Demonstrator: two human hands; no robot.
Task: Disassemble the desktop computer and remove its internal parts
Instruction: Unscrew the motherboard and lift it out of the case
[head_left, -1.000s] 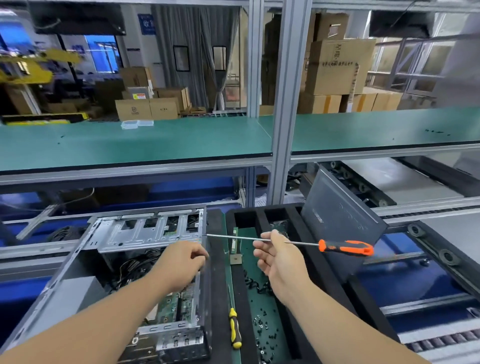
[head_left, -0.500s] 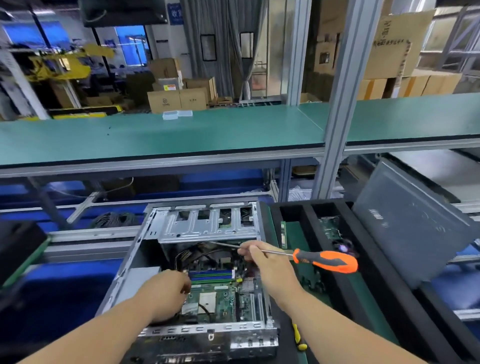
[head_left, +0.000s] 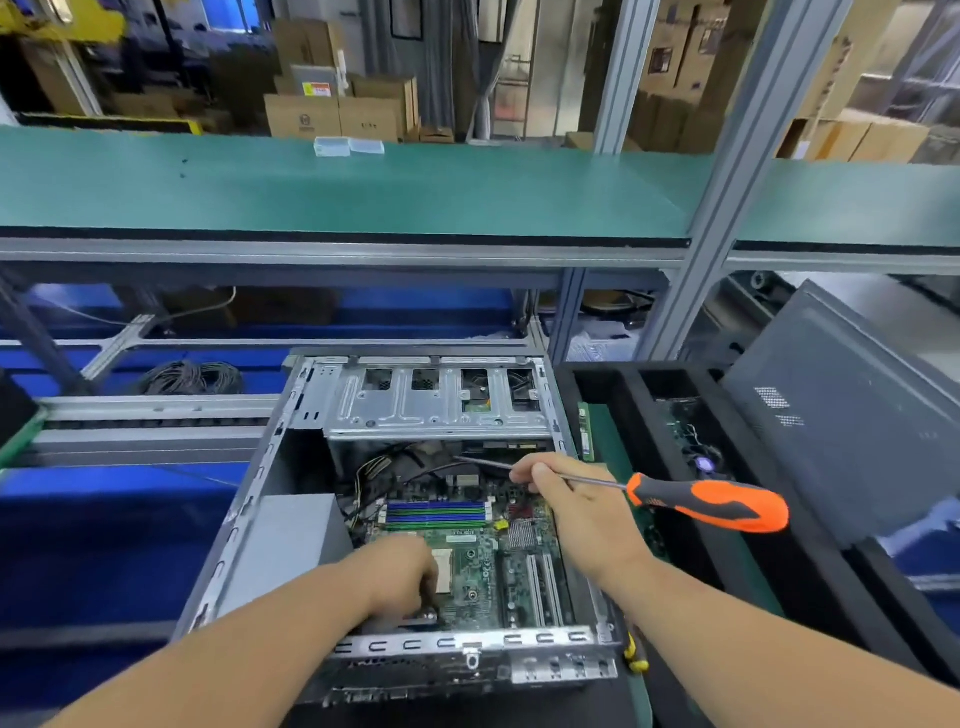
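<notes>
The open desktop case (head_left: 467, 642) lies in front of me, its green motherboard (head_left: 483, 571) and blue memory slots (head_left: 439, 514) exposed under a metal drive cage (head_left: 436, 400). My left hand (head_left: 400, 577) reaches down inside the case, fingers curled onto the board's near edge beside the processor socket; motion blur hides what they touch. My right hand (head_left: 582, 509) hovers over the case's right side. It pinches the metal shaft of an orange-handled screwdriver (head_left: 711, 504), tip pointing left over the board, handle sticking out to the right.
A grey power supply (head_left: 291, 535) fills the case's left side. Right of the case stands a black foam tray (head_left: 639, 415) holding a memory stick (head_left: 586, 431), with a grey side panel (head_left: 841, 415) leaning in it. A yellow screwdriver (head_left: 631, 654) lies beside the case. A green shelf (head_left: 363, 187) runs overhead.
My view swung from the foam tray onto the case. My left hand went deeper into the case, down to the motherboard. My right hand carried the screwdriver from over the tray to over the case.
</notes>
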